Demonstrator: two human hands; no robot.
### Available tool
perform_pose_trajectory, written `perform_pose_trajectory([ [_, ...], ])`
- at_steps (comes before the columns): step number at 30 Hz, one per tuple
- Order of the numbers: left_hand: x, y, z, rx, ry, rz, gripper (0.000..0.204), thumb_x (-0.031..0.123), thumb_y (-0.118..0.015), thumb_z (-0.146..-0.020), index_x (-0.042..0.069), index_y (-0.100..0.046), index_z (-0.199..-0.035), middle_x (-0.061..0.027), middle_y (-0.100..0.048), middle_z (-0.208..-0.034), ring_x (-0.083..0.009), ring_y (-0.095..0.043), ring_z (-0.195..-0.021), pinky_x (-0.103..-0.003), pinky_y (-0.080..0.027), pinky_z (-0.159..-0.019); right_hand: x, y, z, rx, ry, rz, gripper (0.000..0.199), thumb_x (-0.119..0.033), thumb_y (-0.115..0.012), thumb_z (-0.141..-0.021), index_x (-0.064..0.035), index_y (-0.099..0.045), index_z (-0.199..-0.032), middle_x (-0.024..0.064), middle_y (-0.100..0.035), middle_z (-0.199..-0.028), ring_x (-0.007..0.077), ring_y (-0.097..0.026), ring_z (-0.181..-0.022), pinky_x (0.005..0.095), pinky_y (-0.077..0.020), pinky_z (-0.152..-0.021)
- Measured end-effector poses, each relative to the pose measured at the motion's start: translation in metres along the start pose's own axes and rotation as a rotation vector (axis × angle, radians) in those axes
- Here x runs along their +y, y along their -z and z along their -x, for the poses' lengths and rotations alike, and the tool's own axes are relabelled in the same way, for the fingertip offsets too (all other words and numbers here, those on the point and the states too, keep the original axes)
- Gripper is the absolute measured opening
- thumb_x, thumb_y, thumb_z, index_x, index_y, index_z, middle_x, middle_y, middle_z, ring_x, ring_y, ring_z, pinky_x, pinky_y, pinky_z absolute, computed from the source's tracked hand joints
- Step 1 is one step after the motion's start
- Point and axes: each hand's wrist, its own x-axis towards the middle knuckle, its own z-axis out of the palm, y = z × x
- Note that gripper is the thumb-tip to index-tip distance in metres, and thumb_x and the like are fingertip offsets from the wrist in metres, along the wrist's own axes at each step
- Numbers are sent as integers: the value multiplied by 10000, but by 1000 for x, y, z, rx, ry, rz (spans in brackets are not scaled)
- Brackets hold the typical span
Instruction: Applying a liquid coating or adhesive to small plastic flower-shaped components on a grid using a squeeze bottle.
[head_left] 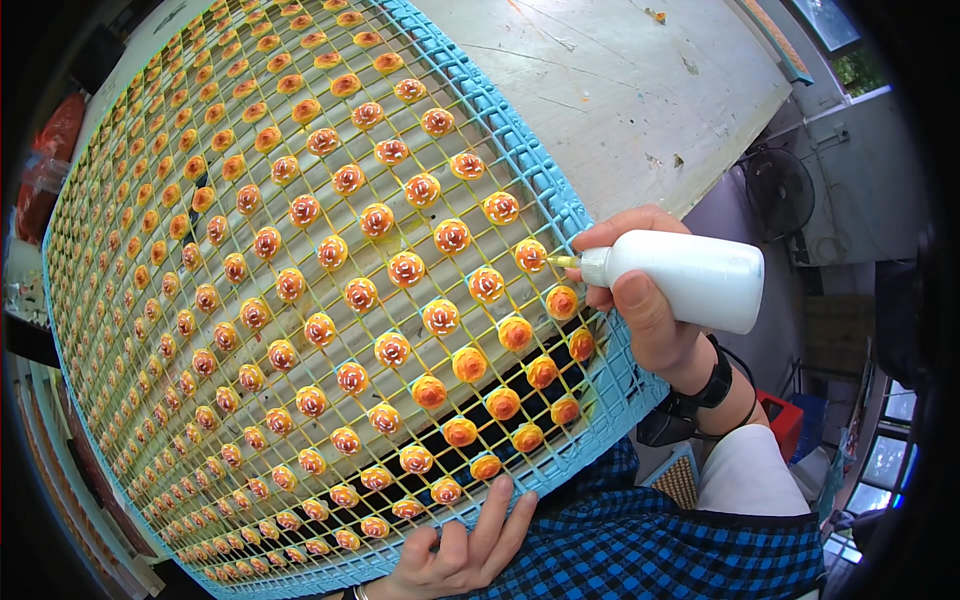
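A large blue-rimmed mesh tray (560, 200) lies tilted before me, its yellow grid carrying rows of small orange-and-yellow rose-shaped pieces (406, 268). Many of them bear white strokes; several near the right front corner, such as a plain orange rose piece (469, 364), have none. My right hand (655, 335) is closed round a white squeeze bottle (700, 280), held sideways over the right rim. Its thin nozzle points left, at a rose piece (530, 256) by the edge. My left hand (465, 545) grips the tray's near rim, fingers hooked over it.
Under the tray is a pale, scratched worktable (620, 90) reaching to the far right. A black fan (780, 190) stands beyond it. A red box (782, 425) sits right of my forearm, and a red bag (50, 160) lies at the far left.
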Motion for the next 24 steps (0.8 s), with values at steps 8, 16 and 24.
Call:
perform_pose_trajectory([
  [8, 4, 4, 6, -114, -66, -31, 245, 229, -590, -790, 282, -668, -1017, 60, -657, -1062, -125, -321, -790, -234, -268, -672, 5, 2, 3, 64, 74, -52, 327, -306, -597, -854, 12, -591, -928, 78, -587, -848, 114, -563, -697, 239, -464, -633],
  [16, 0, -2, 5, -27, -39, -50, 285, 250, -523, -840, 261, -626, -1105, 80, -622, -1143, -114, -323, -761, -241, -271, -644, -4, -1, 0, 2, -44, 14, 561, -527, -581, -823, 5, -550, -1001, 34, -604, -766, 27, -542, -618, 164, -454, -578],
  [24, 0, -2, 4, -23, -37, -56, 282, 252, -522, -848, 256, -625, -1111, 79, -622, -1146, -112, -326, -760, -236, -272, -641, 1, 2, 1, -28, 7, -51, 307, -278, -651, -832, 4, -600, -942, 65, -601, -822, 116, -582, -710, 241, -465, -646],
])
